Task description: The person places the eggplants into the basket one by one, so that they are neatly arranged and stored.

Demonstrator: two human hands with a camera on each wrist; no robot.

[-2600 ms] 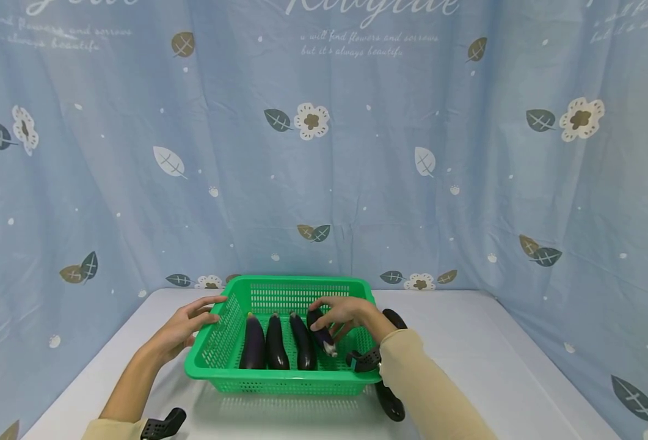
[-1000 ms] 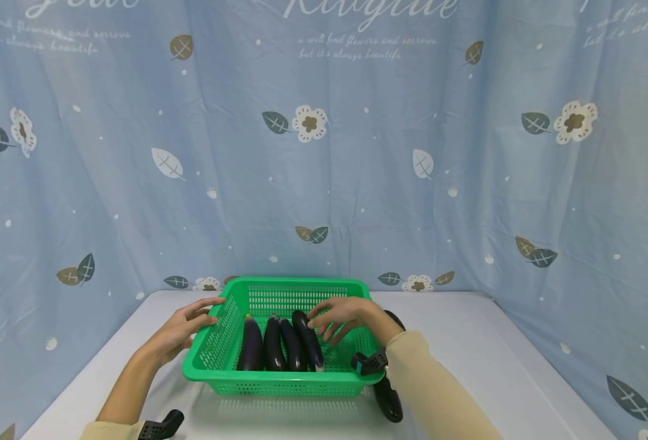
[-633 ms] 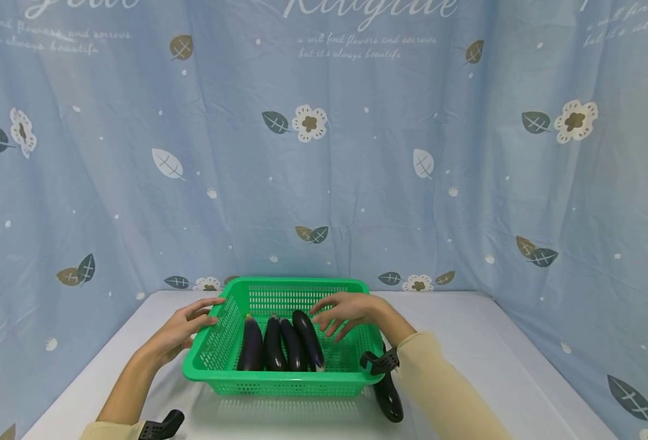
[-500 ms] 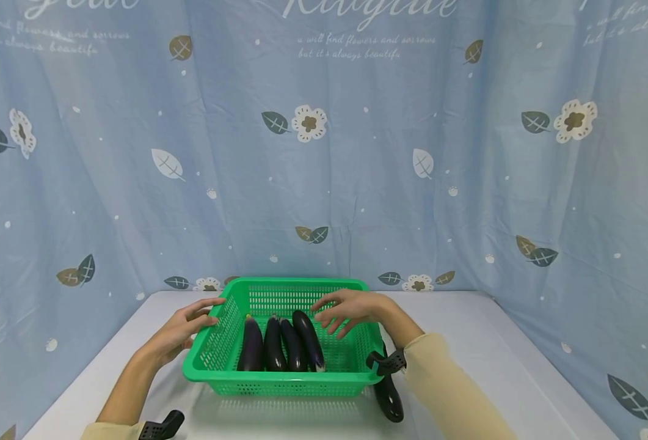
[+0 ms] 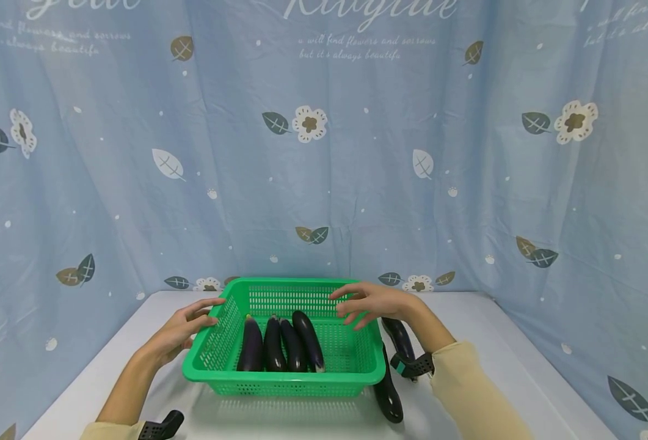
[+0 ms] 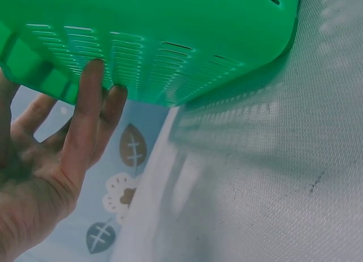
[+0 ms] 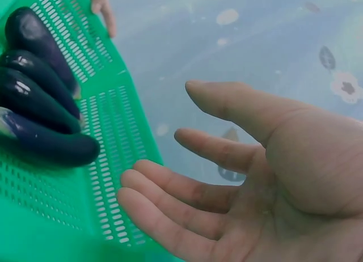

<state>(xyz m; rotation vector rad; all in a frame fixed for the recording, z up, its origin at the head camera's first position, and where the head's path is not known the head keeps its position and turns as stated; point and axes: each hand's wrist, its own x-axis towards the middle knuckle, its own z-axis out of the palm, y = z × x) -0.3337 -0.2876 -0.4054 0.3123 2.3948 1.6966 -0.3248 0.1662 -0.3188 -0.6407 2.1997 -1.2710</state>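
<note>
Several dark purple eggplants lie side by side in the left and middle of a green plastic basket. My left hand holds the basket's left rim; in the left wrist view, fingertips of the left hand touch the slotted outer wall. My right hand hovers over the basket's right rim, holding nothing, its fingers spread and slightly bent. Two more eggplants lie on the table right of the basket: one nearer eggplant along its side, and another eggplant partly hidden behind the right wrist.
The white table extends right of the basket and in front of it. A blue curtain printed with leaves and flowers hangs behind and at both sides. Inside the basket, the slotted floor shows on the right.
The right hand let go of an eggplant, which now lies against the others, then moved right to the rim. The farther eggplant outside came into view. The left hand stayed put.
</note>
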